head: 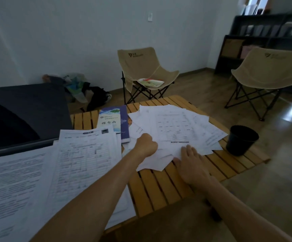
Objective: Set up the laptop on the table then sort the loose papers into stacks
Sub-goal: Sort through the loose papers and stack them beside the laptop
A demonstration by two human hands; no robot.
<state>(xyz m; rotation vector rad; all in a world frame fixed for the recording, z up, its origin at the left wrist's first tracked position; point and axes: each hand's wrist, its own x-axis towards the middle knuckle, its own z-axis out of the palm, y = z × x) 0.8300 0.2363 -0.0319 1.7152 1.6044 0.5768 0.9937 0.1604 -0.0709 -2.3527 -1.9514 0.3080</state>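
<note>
The fanned papers (175, 126) lay on the worktop (159, 186) left of the black cup (242, 139), the right hand (192, 165) flat on their near edge, the left hand (146, 144) curled, pinching their left edge.

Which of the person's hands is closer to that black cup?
Right. The right hand lies on the loose papers, just left of the black cup. The left hand is farther left, across the papers.
</note>
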